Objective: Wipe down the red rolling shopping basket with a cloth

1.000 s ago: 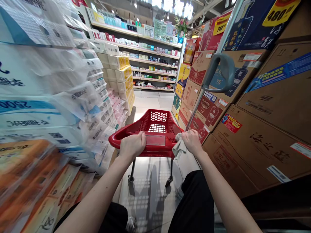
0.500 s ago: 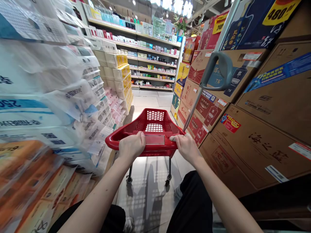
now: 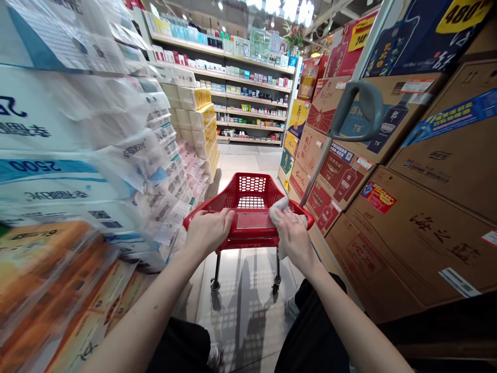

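Note:
A red plastic shopping cart point(image 3: 254, 243) stands in front of me on the tiled floor, its basket pointing away. My left hand point(image 3: 209, 228) is closed around the left part of the cart's handle, thumb near the pale label panel point(image 3: 254, 220). On the right part of the handle, my right hand point(image 3: 294, 233) presses a white cloth point(image 3: 278, 208) against the red plastic. Some of the cloth hangs below my fingers. The basket shows nothing inside it that I can make out.
Stacked packs of tissue paper point(image 3: 58, 134) line the left, with orange packs point(image 3: 50, 269) low down. Cardboard cartons point(image 3: 423, 233) form a wall on the right. A metal pole with a grey handle point(image 3: 355, 111) leans there. Shelves of small goods point(image 3: 252, 77) stand ahead.
My right hand has shifted along the handle and its fingers have flattened, with more of the cloth showing. My left hand stays on the handle. The view has turned slightly left.

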Demonstrator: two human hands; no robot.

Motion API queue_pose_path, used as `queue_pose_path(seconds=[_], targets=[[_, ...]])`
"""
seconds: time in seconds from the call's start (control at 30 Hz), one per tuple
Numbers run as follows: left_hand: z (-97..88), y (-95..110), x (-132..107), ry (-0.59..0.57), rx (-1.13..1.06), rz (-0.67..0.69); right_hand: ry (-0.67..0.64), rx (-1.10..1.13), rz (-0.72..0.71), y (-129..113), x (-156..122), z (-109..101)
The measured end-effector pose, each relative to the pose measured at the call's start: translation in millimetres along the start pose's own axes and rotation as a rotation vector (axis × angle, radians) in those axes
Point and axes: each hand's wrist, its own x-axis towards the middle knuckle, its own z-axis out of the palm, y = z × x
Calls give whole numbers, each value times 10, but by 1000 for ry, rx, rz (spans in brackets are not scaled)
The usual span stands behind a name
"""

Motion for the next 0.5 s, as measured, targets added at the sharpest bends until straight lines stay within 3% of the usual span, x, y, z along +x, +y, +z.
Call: queue_pose_path(seconds=[0.1,0.2,0.37,0.43,0.5], targets=[[51,-93,-34,-29,31,-63,-27,-163,-106,-176,8,207],[81,-66,-63,-35,16,-22,-83,-229,-57,-322,274,361],[65,83,-83,-4,-5,-72,-444,-184,80,-390,850,415],[64,118,-76,29,-4,-113,-433,-187,78,-452,827,428],[75,130,-66,46,4,-128,-288,-200,14,-551,632,449]])
